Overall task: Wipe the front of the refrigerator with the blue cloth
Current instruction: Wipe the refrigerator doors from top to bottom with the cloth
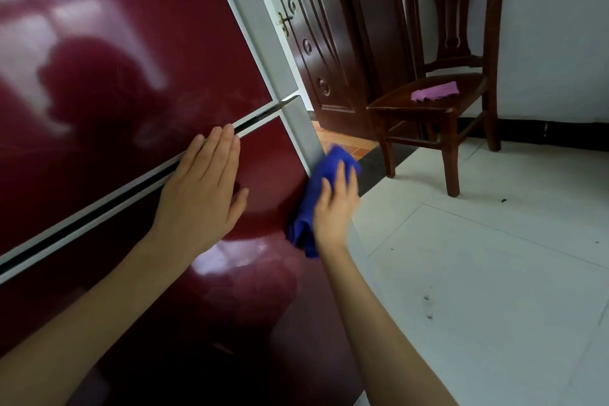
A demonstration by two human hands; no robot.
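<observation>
The refrigerator (131,43) fills the left of the view, with glossy dark red doors and a grey-white side edge. A dark gap runs between its upper and lower door. My left hand (201,194) lies flat and open on the lower door, fingertips at the gap. My right hand (336,208) presses the blue cloth (316,194) against the right edge of the lower door. The cloth is bunched, and part of it hangs below my palm.
A dark wooden chair (441,102) stands to the right on the white tiled floor (494,273), with a pink cloth (435,91) on its seat. A dark carved wooden door (316,43) stands behind the refrigerator. Small dark specks lie on the tiles.
</observation>
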